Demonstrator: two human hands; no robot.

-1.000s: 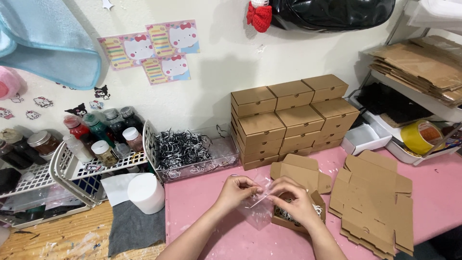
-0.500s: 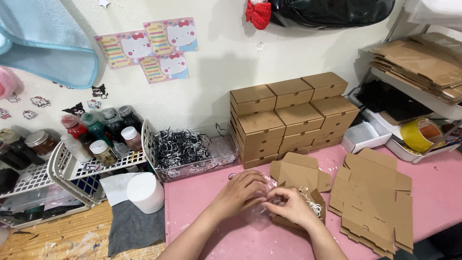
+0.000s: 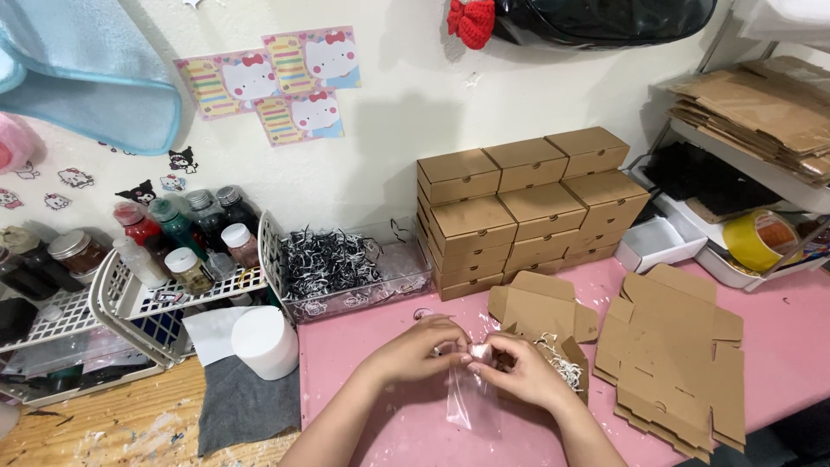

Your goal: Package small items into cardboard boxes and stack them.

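Left hand (image 3: 425,346): fingers pinched shut on the top edge of a small clear bag (image 3: 473,399), above the pink bench (image 3: 372,415).
Right hand (image 3: 519,367): fingertips closed on the same top edge, touching the left hand's fingers.
Clear bag: hangs down from both hands, lower end lying on the bench between the forearms; what is inside cannot be made out.
Open box (image 3: 545,320): brown cardboard, lid flaps up, pale paper shreds (image 3: 562,363) inside; just behind and beside the right hand.
Flat boxes (image 3: 674,363): pile of unfolded cardboard blanks, to the right of the open box.
Stacked boxes (image 3: 527,207): closed brown boxes in rows against the wall, behind the open box.
Clear tray (image 3: 354,264): filled with black and white paper shreds, left of the stacked boxes.
White cup (image 3: 264,342): upside down at the bench's left edge, on a grey cloth (image 3: 242,406).
Wire basket (image 3: 147,298): white, holds several small jars and bottles, left of the tray.
Tape roll (image 3: 756,238): yellow, in a white bin at far right.
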